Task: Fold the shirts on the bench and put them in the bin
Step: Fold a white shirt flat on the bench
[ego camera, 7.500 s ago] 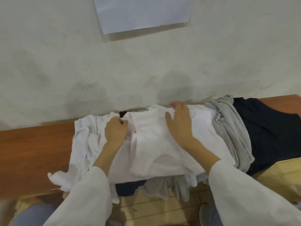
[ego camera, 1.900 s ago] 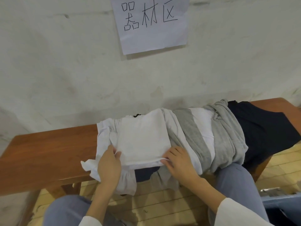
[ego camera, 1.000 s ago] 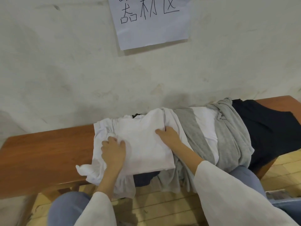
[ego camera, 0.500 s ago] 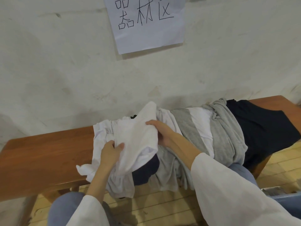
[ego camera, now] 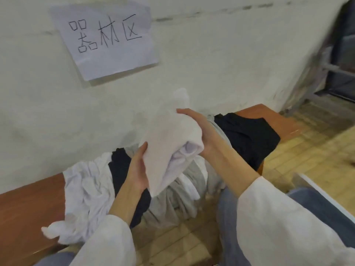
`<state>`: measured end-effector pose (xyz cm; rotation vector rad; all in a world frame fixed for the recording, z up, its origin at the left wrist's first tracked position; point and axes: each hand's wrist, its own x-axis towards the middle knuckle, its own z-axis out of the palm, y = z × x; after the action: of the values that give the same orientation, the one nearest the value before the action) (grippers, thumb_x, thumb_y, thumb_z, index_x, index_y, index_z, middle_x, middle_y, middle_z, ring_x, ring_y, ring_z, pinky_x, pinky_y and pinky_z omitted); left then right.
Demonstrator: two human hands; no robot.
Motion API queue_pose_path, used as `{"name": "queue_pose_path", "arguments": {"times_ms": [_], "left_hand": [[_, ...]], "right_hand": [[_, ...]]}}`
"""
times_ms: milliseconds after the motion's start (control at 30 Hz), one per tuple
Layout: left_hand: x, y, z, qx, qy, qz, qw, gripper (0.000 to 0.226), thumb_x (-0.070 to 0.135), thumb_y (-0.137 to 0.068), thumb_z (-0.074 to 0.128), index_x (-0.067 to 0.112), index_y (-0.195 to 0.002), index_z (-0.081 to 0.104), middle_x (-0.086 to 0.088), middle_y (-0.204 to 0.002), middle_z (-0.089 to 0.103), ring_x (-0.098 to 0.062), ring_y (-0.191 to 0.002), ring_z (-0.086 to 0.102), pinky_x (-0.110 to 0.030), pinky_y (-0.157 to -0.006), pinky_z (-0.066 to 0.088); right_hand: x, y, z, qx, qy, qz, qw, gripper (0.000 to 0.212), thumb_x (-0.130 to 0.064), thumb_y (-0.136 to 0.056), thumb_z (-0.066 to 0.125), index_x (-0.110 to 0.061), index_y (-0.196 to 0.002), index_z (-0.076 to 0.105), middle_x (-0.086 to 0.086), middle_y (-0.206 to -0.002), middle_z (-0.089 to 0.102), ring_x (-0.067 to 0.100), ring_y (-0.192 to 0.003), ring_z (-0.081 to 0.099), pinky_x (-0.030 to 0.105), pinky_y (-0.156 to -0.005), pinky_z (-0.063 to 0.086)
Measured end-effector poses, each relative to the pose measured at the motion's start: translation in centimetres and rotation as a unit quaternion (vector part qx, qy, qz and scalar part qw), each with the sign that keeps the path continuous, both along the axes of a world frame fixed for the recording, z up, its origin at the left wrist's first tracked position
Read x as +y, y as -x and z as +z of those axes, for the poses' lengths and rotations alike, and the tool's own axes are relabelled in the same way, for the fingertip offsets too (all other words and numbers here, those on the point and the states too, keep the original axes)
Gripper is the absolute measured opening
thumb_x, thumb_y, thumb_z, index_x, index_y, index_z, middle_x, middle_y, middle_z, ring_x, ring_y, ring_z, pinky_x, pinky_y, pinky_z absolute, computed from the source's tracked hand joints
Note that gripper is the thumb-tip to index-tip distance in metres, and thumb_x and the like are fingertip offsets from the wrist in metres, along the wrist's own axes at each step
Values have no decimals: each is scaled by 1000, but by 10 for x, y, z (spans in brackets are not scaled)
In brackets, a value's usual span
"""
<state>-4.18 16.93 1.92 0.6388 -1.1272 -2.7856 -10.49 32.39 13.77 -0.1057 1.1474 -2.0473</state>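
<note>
The folded white shirt [ego camera: 169, 143] is held up off the surface, between both hands, above the heap of clothes; the left hand [ego camera: 139, 169] has its fingers [ego camera: 143, 148] curled against the shirt's near left side, palm pressed to the cloth; the right hand [ego camera: 201, 129] cups the far right side, fingers [ego camera: 184, 111] closed over the top edge, thumb hidden behind the fabric; both hands have firm hold of it. White sleeves [ego camera: 278, 227] cover the forearms from the wrist back. Below lie a crumpled white shirt [ego camera: 84, 191] to the left, a dark garment [ego camera: 119, 169] beside it, grey cloth [ego camera: 180, 196] in the middle spilling over the near edge, and a black shirt [ego camera: 247, 135] to the right; all rest on the wooden surface [ego camera: 25, 212] against the wall [ego camera: 211, 64], which bears a handwritten paper sign [ego camera: 107, 39]; the bin cannot be made out with certainty.
</note>
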Motion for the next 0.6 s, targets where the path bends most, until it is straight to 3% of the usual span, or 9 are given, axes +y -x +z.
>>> {"name": "queue_pose_path", "arguments": {"times_ms": [33,100,200,300,367,500,600], "left_hand": [[12,10,4,11,-13,-31,999,25,34,-80,66,14,-90,77,-7,-94,72,-19,-79,70,-26,-63,56],[35,27,8,23,-23,-88,996,31,27,-89,51,12,-83,78,-6,-90,71,-19,-73,71,-26,-59,56],[75,51,12,42,-5,-207,978,26,20,-74,63,10,-93,76,-7,-96,73,-22,-84,71,-33,-63,58],[124,80,4,42,134,-359,923,53,14,-73,72,10,-124,58,-11,-116,67,-26,-101,67,-34,-74,57],[165,99,-5,59,210,-424,879,57,7,-84,62,18,-137,44,-9,-130,60,-25,-111,62,-33,-80,56],[240,124,-22,66,242,-491,834,62,-3,-93,46,36,-137,30,4,-131,54,-14,-111,62,-30,-85,54],[297,140,-48,45,233,-558,795,67,-3,-93,47,43,-138,25,10,-131,53,-14,-114,60,-33,-88,53]], "right_hand": [[24,3,1,3,-8,-46,999,31,-21,-96,46,-7,-72,60,5,-55,62,16,-49,62,17,-47,49],[70,11,-3,22,-17,-96,995,37,-21,-97,46,-9,-66,64,5,-55,63,15,-49,62,17,-46,49],[133,19,-24,37,-28,-182,982,48,-17,-96,47,-11,-53,67,3,-50,61,13,-45,61,17,-42,47],[203,13,-46,22,-83,-251,964,20,-19,-94,49,-9,-82,61,5,-56,65,14,-49,65,18,-43,49],[251,8,-67,-18,-100,-262,960,18,-22,-94,48,-7,-95,58,8,-63,68,17,-54,67,22,-46,51],[329,1,-111,-61,-134,-298,943,24,-19,-91,48,-5,-109,56,8,-69,69,19,-62,68,24,-51,52],[384,-7,-147,-78,-171,-325,927,16,-15,-93,47,-3,-99,57,4,-63,69,15,-58,68,21,-47,50]]}}
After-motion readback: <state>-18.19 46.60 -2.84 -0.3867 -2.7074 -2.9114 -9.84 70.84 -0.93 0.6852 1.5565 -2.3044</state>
